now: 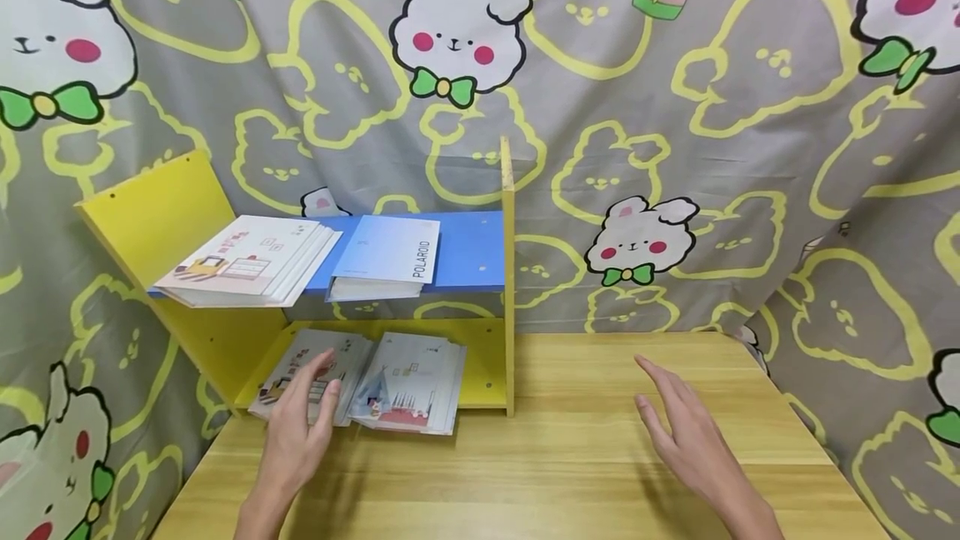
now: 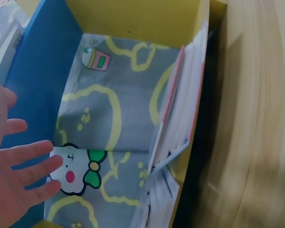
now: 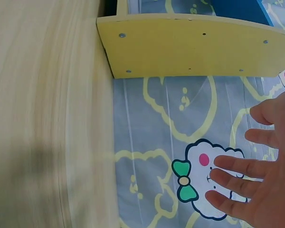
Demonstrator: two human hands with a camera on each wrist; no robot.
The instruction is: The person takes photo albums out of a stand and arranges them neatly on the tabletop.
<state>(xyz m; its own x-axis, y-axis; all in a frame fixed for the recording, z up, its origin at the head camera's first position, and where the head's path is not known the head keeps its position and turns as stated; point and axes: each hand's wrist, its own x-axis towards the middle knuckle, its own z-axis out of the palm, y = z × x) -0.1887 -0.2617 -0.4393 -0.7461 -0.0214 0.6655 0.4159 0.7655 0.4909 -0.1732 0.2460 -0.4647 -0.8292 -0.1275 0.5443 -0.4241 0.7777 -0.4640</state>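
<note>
My left hand [image 1: 296, 432] hovers before the lower shelf of a small yellow and blue bookshelf [image 1: 510, 273], fingers spread and holding nothing. Behind it, two stacks of booklets lie side by side: one with a truck picture [image 1: 337, 348] and one with a tent picture [image 1: 408, 382]. On the blue upper shelf [image 1: 472, 248] rest another booklet stack [image 1: 247, 261] and a blue-white book marked POLAROID [image 1: 390, 252]. To the right of the bookshelf, my right hand [image 1: 686, 432] is held above the table with its fingers extended, touching nothing.
The wooden table [image 1: 570, 473] carries the bookshelf at its back left. A grey curtain [image 1: 577, 148] with rabbit prints hangs behind and along both sides. The shelf's yellow right side panel [image 3: 190, 47] stands upright near the table's back edge.
</note>
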